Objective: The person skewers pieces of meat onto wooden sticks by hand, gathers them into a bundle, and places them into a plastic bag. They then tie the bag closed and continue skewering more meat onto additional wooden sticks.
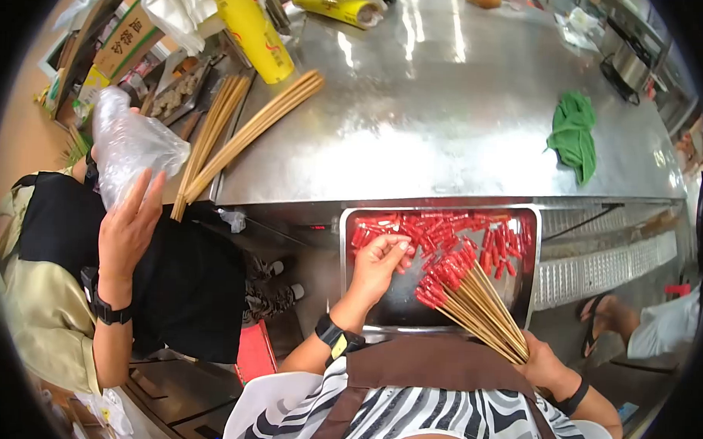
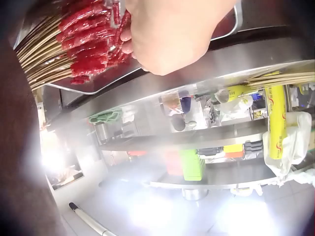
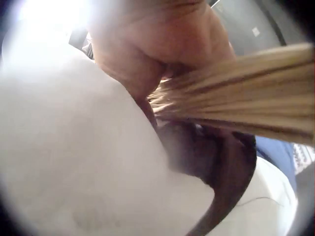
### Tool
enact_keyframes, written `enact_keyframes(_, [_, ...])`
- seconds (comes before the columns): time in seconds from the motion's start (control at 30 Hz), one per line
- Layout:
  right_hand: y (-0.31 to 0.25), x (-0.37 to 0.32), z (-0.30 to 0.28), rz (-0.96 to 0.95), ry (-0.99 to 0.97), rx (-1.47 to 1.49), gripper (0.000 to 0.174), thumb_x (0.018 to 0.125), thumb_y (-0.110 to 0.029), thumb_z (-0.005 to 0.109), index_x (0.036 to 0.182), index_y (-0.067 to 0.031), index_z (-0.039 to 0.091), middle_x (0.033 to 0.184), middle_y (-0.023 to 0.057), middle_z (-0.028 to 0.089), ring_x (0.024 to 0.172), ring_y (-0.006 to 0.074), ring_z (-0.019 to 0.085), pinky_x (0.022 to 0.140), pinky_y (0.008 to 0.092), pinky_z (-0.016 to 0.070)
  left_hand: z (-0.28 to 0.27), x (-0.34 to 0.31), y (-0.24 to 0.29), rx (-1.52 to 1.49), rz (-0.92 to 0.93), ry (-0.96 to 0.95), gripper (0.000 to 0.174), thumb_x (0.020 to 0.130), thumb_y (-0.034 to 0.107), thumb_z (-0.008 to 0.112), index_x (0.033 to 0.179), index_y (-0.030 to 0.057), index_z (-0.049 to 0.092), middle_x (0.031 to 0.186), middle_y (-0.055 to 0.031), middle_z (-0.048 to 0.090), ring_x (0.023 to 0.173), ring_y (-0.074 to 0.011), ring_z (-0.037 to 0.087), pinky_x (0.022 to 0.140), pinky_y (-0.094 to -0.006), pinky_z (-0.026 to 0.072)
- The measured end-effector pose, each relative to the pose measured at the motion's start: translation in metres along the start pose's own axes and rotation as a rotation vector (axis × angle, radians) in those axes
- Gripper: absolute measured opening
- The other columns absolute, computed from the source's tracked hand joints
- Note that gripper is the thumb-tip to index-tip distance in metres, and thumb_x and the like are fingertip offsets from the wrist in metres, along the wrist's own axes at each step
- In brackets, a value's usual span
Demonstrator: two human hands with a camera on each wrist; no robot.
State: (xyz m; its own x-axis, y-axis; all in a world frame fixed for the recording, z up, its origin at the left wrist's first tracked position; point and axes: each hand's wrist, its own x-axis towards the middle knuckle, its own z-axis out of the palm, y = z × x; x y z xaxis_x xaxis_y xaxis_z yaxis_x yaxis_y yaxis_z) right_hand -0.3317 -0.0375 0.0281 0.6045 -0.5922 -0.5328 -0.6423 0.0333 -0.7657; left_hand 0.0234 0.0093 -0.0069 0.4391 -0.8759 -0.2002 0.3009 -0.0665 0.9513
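Note:
In the head view my right hand [image 1: 544, 364] grips a thick bundle of meat skewers [image 1: 484, 305] by the stick ends. Red meat covers their far ends, which fan out over a metal tray [image 1: 537, 261]. The right wrist view shows my fingers wrapped round the bare sticks [image 3: 236, 96]. My left hand [image 1: 374, 268] hovers over the tray's left part, fingers curled and thumb close to the fingertips, with nothing visible between them. More red meat pieces [image 1: 421, 228] lie along the tray's far side. In the left wrist view the skewered meat [image 2: 88, 37] appears beside my curled fingers.
A steel table [image 1: 416, 137] stands beyond the tray, with bundled bare sticks [image 1: 254, 135], yellow rolls [image 1: 253, 34] and a green cloth [image 1: 573, 138]. At left another person's hand [image 1: 130, 227] is at a clear plastic bag [image 1: 133, 150]. Someone's foot [image 1: 599, 321] shows at right.

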Motion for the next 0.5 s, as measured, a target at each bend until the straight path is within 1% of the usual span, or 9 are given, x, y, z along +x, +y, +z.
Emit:
enact_keyframes(0.07, [-0.02, -0.001, -0.011, 0.04, -0.047, -0.14, 0.062, 0.066, -0.015, 0.072, 0.12, -0.0017, 0.046, 0.1, 0.0194, 0.061, 0.093, 0.0308, 0.06, 0.078, 0.0343, 0.0475, -0.005, -0.001, 0.004, 0.008, 0.017, 0.027, 0.018, 0.09, 0.013, 0.053, 0.101, 0.0, 0.058, 0.085, -0.0061, 0.062, 0.067, -0.0093, 0.056, 0.059, -0.0211, 0.0448])
enact_keyframes(0.1, [-0.024, 0.002, -0.011, 0.026, -0.044, -0.144, 0.062, 0.066, -0.015, 0.072, 0.12, -0.0017, 0.046, 0.1, 0.0194, 0.061, 0.093, 0.0308, 0.06, 0.078, 0.0343, 0.0475, -0.009, -0.001, 0.005, 0.01, 0.031, 0.03, 0.018, 0.09, 0.013, 0.053, 0.101, 0.0, 0.058, 0.085, -0.0061, 0.062, 0.067, -0.0093, 0.056, 0.059, -0.0211, 0.0448])
enact_keyframes(0.17, [-0.027, 0.007, -0.01, -0.173, 0.049, -0.23, 0.059, 0.063, -0.012, 0.071, 0.116, -0.0021, 0.049, 0.097, 0.0188, 0.06, 0.091, 0.0322, 0.06, 0.077, 0.0346, 0.0479, -0.017, -0.002, 0.007, 0.022, 0.045, 0.041, 0.017, 0.09, 0.013, 0.052, 0.101, 0.0003, 0.058, 0.085, -0.0058, 0.062, 0.067, -0.009, 0.056, 0.059, -0.0209, 0.0446])
enact_keyframes(0.2, [-0.03, 0.011, -0.01, -0.192, 0.053, -0.233, 0.059, 0.063, -0.012, 0.071, 0.116, -0.0021, 0.049, 0.097, 0.0188, 0.06, 0.091, 0.0322, 0.06, 0.077, 0.0346, 0.0479, -0.019, -0.003, 0.009, 0.014, 0.068, 0.038, 0.016, 0.09, 0.012, 0.053, 0.1, 0.0005, 0.058, 0.086, -0.0056, 0.062, 0.066, -0.0087, 0.056, 0.059, -0.0207, 0.0446])
enact_keyframes(0.3, [-0.041, 0.031, -0.01, -0.385, 0.154, -0.483, 0.061, 0.06, -0.013, 0.071, 0.116, -0.0024, 0.049, 0.089, 0.0161, 0.059, 0.083, 0.0337, 0.059, 0.072, 0.0392, 0.0485, -0.026, -0.004, 0.021, 0.092, 0.071, 0.074, 0.015, 0.089, 0.009, 0.053, 0.1, -0.0001, 0.058, 0.084, -0.0057, 0.063, 0.067, -0.0088, 0.057, 0.059, -0.0207, 0.0454])
enact_keyframes(0.33, [-0.045, 0.038, -0.009, -0.413, 0.163, -0.547, 0.063, 0.058, -0.014, 0.072, 0.116, -0.003, 0.048, 0.086, 0.0142, 0.056, 0.08, 0.033, 0.058, 0.069, 0.0407, 0.0479, -0.031, -0.001, 0.025, 0.069, 0.112, 0.062, 0.015, 0.088, 0.007, 0.054, 0.1, -0.0004, 0.058, 0.083, -0.0062, 0.063, 0.067, -0.0092, 0.058, 0.058, -0.0208, 0.0458])
enact_keyframes(0.37, [-0.049, 0.044, -0.009, -0.444, 0.181, -0.548, 0.063, 0.058, -0.014, 0.072, 0.116, -0.003, 0.048, 0.086, 0.0142, 0.056, 0.08, 0.033, 0.058, 0.069, 0.0407, 0.0479, -0.036, 0.004, 0.037, 0.08, 0.146, 0.063, 0.015, 0.088, 0.007, 0.054, 0.1, -0.0004, 0.058, 0.083, -0.0062, 0.063, 0.067, -0.0092, 0.058, 0.058, -0.0208, 0.0458])
enact_keyframes(0.43, [-0.054, 0.053, -0.01, -0.523, 0.187, -0.713, 0.066, 0.056, -0.013, 0.073, 0.116, -0.0027, 0.048, 0.085, 0.0135, 0.054, 0.079, 0.0322, 0.056, 0.068, 0.0404, 0.0471, -0.048, 0.009, 0.065, 0.195, 0.24, 0.114, 0.015, 0.087, 0.007, 0.056, 0.1, 0.0003, 0.059, 0.083, -0.0064, 0.064, 0.067, -0.0096, 0.058, 0.058, -0.0209, 0.0459])
enact_keyframes(0.5, [-0.045, 0.063, -0.01, -0.628, 0.198, -0.775, 0.068, 0.053, -0.013, 0.072, 0.115, -0.0021, 0.047, 0.086, 0.013, 0.053, 0.079, 0.0311, 0.054, 0.068, 0.0404, 0.0451, -0.063, 0.022, 0.111, 0.282, 0.312, 0.207, 0.017, 0.086, 0.01, 0.058, 0.101, 0.0022, 0.058, 0.086, -0.0045, 0.062, 0.068, -0.0101, 0.058, 0.058, -0.0208, 0.0459])
